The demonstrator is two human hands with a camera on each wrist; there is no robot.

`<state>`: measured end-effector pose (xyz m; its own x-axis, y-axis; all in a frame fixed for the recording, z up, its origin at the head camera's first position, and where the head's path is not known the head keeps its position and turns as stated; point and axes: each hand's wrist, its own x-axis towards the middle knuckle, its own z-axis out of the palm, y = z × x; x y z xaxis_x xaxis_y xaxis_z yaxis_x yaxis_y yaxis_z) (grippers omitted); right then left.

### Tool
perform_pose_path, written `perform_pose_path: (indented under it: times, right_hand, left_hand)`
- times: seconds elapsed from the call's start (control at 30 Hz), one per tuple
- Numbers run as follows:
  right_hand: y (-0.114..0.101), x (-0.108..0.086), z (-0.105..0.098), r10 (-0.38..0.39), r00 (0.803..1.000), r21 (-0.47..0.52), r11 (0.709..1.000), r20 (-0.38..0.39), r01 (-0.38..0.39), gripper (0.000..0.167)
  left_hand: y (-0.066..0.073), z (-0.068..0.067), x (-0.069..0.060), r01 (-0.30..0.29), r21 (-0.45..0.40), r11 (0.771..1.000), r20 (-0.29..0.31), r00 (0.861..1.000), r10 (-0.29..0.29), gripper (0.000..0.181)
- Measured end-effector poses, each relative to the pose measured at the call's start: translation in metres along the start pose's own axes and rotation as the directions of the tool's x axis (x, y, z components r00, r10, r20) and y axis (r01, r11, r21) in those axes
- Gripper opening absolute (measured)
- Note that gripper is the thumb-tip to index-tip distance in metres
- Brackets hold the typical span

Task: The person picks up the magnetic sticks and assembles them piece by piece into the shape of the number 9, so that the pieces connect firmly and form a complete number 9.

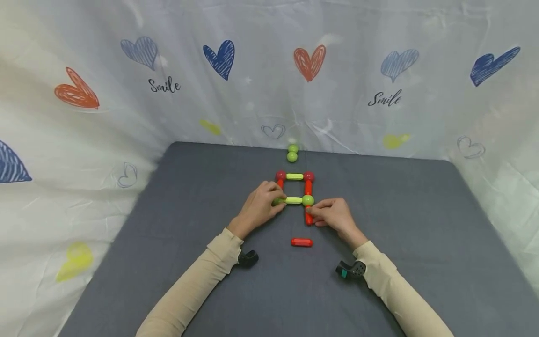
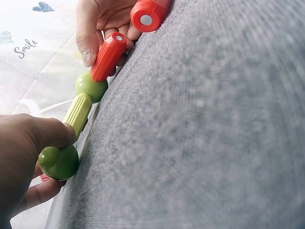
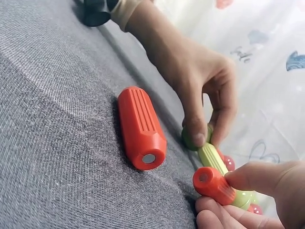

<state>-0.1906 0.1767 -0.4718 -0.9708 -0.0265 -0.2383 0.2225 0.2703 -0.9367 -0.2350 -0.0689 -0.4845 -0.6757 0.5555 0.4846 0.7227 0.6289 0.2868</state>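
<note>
A square of magnetic rods and balls lies on the table. At its far side a yellow-green rod point(image 1: 294, 176) joins two red balls point(image 1: 309, 176); red rods run down both sides. My left hand point(image 1: 262, 204) pinches the near-left green ball point(image 2: 59, 163), its thumb reaching the near yellow-green rod point(image 2: 77, 117). With thumb and fingers, my right hand point(image 1: 335, 216) grips a red magnetic rod point(image 3: 214, 186) that touches the near-right green ball point(image 1: 308, 200) and points toward me. The left hand partly hides the left red rod.
A loose red rod point(image 1: 302, 242) lies on the grey cloth nearer to me, between the forearms. Two green balls point(image 1: 292, 157) sit together beyond the square, close to the table's back edge. A white curtain point(image 1: 261, 103) printed with hearts hangs behind.
</note>
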Motion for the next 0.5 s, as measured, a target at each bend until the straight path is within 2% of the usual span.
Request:
perform_pose_path:
  times: [0.17,0.37,0.5]
  right_hand:
    - [0.0008,-0.0016,-0.0006,0.001,1.0,-0.002,1.0,-0.001,-0.001,0.024]
    - [-0.0039,0.0008,-0.0025,-0.015,1.0,-0.003,1.0,0.006,0.015,0.022]
    - [0.0,-0.0003,-0.0016,-0.022,1.0,0.0,1.0,0.017,0.022,0.023]
  left_hand:
    - [0.001,0.0011,-0.0007,0.0,-0.005,1.0,-0.011,1.0,0.0,0.014]
    - [0.0003,-0.0016,0.0024,0.018,-0.007,1.0,-0.005,1.0,-0.018,0.013]
    - [0.0007,-0.0012,0.0008,0.008,-0.009,1.0,0.005,1.0,-0.008,0.014]
